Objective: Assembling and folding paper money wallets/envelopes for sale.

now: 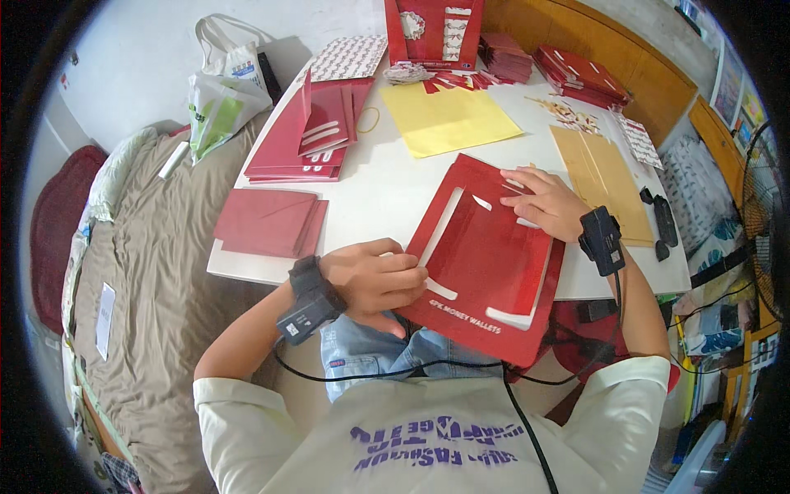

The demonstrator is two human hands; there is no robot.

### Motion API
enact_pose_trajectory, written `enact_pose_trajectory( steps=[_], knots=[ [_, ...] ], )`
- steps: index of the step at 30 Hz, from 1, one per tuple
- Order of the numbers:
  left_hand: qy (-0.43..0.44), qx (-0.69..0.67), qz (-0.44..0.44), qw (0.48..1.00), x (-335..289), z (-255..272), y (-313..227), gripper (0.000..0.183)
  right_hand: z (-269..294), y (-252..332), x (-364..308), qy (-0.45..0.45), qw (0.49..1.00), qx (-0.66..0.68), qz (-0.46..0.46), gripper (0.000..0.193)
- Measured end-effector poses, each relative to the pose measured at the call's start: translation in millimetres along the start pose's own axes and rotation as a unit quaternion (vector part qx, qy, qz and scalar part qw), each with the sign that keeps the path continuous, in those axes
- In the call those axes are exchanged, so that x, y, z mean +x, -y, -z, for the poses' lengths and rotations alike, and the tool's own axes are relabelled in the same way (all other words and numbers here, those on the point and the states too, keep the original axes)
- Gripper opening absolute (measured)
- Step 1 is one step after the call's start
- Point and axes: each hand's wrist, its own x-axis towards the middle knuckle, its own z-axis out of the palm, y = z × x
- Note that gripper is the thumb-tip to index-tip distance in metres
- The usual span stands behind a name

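A large red cardboard display sleeve (485, 263) with white-edged cutouts lies tilted across the table's front edge, its near corner reaching over my lap. My left hand (374, 280) is curled at its left edge, fingertips against the card and thumb lower down, apart from the fingers. Across the sleeve's upper right edge rests my right hand (543, 202), with its fingers stretched out flat and spread. Whatever lies beneath the sleeve is hidden. Beside my left hand, a few plain dark-red envelopes (267, 222) overlap at the table's left corner.
On the white table (370, 198) lie a red card stack (280, 156), a yellow sheet (444, 119), tan sheets (605, 185) and sunglasses (661, 221). A red display box (434, 37) stands behind, near red packs (580, 74). Cables (395, 375) cross my lap. A bed (173, 272) adjoins.
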Motion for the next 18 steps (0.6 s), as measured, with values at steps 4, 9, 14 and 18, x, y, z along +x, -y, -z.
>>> enact_pose_trajectory(
  steps=[4, 9, 14, 18],
  knots=[
    [0.02, 0.022, 0.016, 0.999, 5.2, -8.8, -5.2, 0.057, -3.4, 4.8, -0.4, -0.046, 0.995, -0.086, 0.002, 0.044],
    [0.036, -0.038, 0.149, 0.987, 14.5, -15.9, -12.2, 0.049, 6.9, 39.6, -5.2, -0.108, 0.988, -0.108, 0.005, 0.039],
    [0.047, -0.025, 0.211, 0.976, 27.4, -18.0, -19.3, 0.05, -9.1, 69.0, -27.3, -0.138, 0.98, -0.092, 0.11, 0.026],
    [0.011, -0.019, 0.233, 0.972, 37.8, -23.9, -26.3, 0.051, -26.2, 86.2, -44.2, -0.081, 0.991, -0.071, 0.084, 0.033]
  ],
)
